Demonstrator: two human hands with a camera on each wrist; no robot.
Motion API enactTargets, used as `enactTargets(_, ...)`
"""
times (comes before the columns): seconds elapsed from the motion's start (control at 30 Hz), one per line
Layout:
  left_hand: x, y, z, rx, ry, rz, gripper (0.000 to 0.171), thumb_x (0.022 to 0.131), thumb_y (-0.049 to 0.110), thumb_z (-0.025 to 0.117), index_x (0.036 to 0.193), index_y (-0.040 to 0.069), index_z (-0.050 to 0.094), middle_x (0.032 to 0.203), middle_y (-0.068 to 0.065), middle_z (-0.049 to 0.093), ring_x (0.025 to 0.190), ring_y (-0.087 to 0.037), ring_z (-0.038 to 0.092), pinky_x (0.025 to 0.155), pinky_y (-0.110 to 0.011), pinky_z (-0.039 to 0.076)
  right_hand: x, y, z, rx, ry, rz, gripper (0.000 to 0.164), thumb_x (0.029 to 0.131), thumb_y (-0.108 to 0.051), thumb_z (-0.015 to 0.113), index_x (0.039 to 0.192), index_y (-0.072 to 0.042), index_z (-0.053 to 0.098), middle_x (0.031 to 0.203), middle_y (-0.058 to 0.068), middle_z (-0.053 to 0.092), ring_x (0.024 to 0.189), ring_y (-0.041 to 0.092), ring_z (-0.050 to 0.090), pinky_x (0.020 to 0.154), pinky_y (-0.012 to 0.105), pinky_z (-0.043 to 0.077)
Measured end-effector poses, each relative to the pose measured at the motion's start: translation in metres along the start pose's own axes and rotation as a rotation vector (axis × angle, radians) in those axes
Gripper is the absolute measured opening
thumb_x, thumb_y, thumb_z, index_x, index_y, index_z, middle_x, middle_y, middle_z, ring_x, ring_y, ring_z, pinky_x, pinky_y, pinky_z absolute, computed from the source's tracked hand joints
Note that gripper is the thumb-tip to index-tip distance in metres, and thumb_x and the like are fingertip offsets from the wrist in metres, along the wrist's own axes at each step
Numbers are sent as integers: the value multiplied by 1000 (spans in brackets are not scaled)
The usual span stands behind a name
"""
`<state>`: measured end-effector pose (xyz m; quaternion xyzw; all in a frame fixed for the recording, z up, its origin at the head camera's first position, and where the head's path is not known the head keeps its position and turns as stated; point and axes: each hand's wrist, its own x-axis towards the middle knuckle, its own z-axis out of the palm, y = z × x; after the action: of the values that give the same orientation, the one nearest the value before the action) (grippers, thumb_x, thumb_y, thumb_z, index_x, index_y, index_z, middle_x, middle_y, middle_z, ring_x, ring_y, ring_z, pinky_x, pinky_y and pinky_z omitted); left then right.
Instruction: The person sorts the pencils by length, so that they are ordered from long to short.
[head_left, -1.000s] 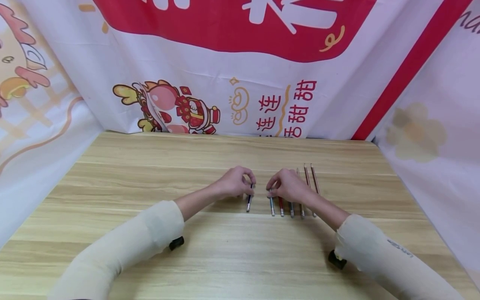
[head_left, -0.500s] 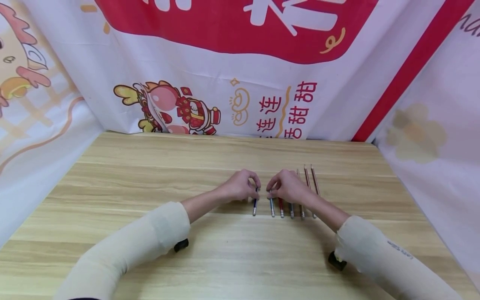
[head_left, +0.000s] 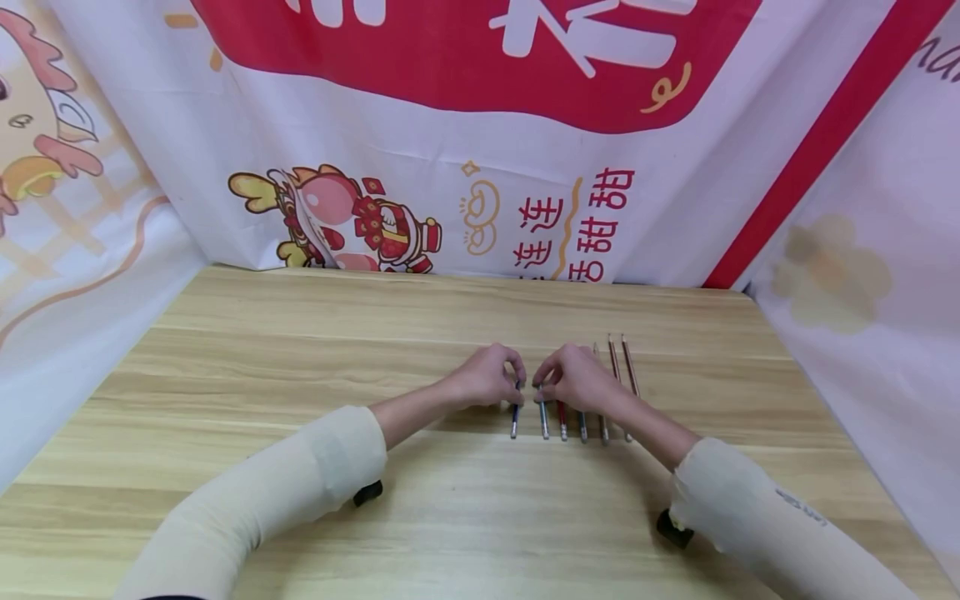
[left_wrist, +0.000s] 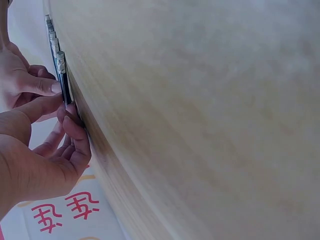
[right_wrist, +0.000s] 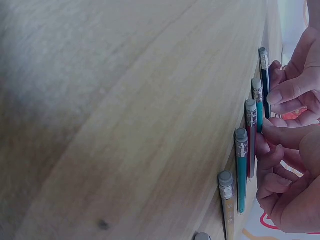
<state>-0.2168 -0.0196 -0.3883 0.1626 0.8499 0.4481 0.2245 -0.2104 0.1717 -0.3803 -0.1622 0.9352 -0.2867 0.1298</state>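
A dark blue pencil [head_left: 514, 422] with a pale eraser lies on the table, pinched between the thumb and fingers of my left hand [head_left: 486, 377]. Just right of it, my right hand [head_left: 581, 381] pinches a light blue pencil [head_left: 543, 423] near its middle. Both erasers point toward me. Under and beside the right hand run a red pencil [right_wrist: 251, 150], a teal pencil [right_wrist: 242, 175] and a yellowish pencil [right_wrist: 228, 212], side by side. Two reddish-brown pencils [head_left: 630, 367] end the row on the right. The right hand covers the middle pencils' far parts in the head view.
A wood-grain table [head_left: 450, 517] carries everything. Printed cloth [head_left: 420, 133] with red and white patterns hangs behind it, with more cloth on both sides. Small black devices [head_left: 675, 529] sit under the cream sleeves [head_left: 292, 475].
The left hand has slid the dark blue pencil rightward and slightly nearer to me, narrowing the gap to the light blue pencil. My right hand has stayed in place.
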Motion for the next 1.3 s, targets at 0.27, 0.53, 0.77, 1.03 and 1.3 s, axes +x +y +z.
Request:
enactTargets(0.27, 1, 3, 2, 16, 6, 1, 22, 83, -6, 80, 100, -2, 67, 64, -2, 63, 49, -10, 48, 45, -19, 38, -1, 2, -1, 10, -2, 9, 15, 88, -9, 83, 102, -6, 80, 87, 3, 77, 77, 14, 69, 68, 30, 56)
enactTargets(0.53, 3, 4, 3, 34, -5, 5, 21, 85, -4, 80, 101, -2, 67, 63, -2, 62, 48, -10, 48, 45, -19, 38, -2, 2, -3, 8, -9, 21, 15, 88, -9, 82, 103, -6, 80, 88, 3, 76, 77, 14, 68, 69, 30, 55)
enactTargets(0.77, 5, 4, 3, 50, -10, 12, 19, 86, -2, 80, 101, -2, 68, 65, -5, 65, 47, -10, 47, 45, -19, 37, -2, 1, -4, -17, -3, 6, 14, 88, -9, 83, 101, -7, 80, 87, 3, 76, 77, 14, 68, 70, 31, 56)
enactTargets(1.03, 5, 3, 2, 38, -17, 22, 19, 87, -3, 79, 102, -2, 67, 68, -7, 67, 48, -10, 47, 44, -19, 38, 0, -1, -6, -30, -23, 4, 12, 87, -11, 84, 98, -7, 80, 85, 2, 76, 76, 14, 68, 71, 31, 56)
enactTargets(1.3, 1, 1, -13, 19, -23, 49, 23, 90, 1, 76, 111, -2, 67, 84, -10, 75, 64, -21, 63, 53, -23, 48, -1, 2, -13, -1, -38, -20, 13, 89, -11, 82, 100, -5, 79, 85, 2, 75, 75, 14, 68, 69, 30, 56)
